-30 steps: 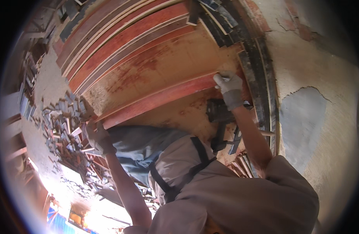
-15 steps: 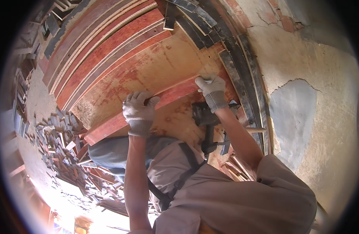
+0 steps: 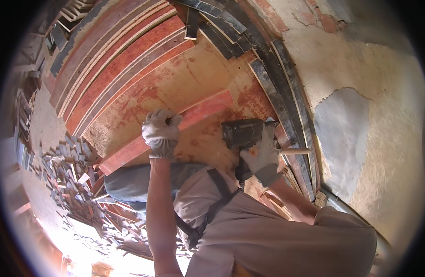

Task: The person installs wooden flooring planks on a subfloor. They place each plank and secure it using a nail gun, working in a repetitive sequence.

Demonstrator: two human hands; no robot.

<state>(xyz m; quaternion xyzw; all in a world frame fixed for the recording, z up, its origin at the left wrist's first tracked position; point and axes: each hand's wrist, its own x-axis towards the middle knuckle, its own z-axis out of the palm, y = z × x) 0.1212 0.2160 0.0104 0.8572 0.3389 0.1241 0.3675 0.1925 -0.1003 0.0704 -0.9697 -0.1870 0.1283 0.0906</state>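
Rough plastered wall point(image 3: 360, 69), patched with a grey smear point(image 3: 341, 134), filled the side beyond your right hand, and dark slats point(image 3: 277, 87) leaned against it in a fanned row. Under both your hands lay a broad, worn sheet of red-stained board point(image 3: 189, 78), with more red boards point(image 3: 106, 60) stacked on edge beyond your left hand.

Your left hand point(image 3: 160, 133), in a pale knit glove, was curled shut over a long red strip of board point(image 3: 208, 108) that lay slantwise across the sheet; your fingers wrapped its upper edge, and the strip ran out from your grip on both sides, its upper end toward your right hand. Your right hand point(image 3: 264, 154), gloved the same, was closed about a dark, blocky power tool point(image 3: 242, 133), which sat just beside the strip's upper end, between your two hands. I cannot tell whether the tool touched the strip. A thin wooden handle point(image 3: 295, 151) stuck out sideways past your right hand toward the slats.

Below your left grip, a heap of small offcuts point(image 3: 65, 171) was scattered over the floor, well apart from both hands. Your knee in blue trousers point(image 3: 129, 180) sat beneath your left forearm, and a dark strap point(image 3: 217, 189) crossed your grey shirt point(image 3: 277, 235).
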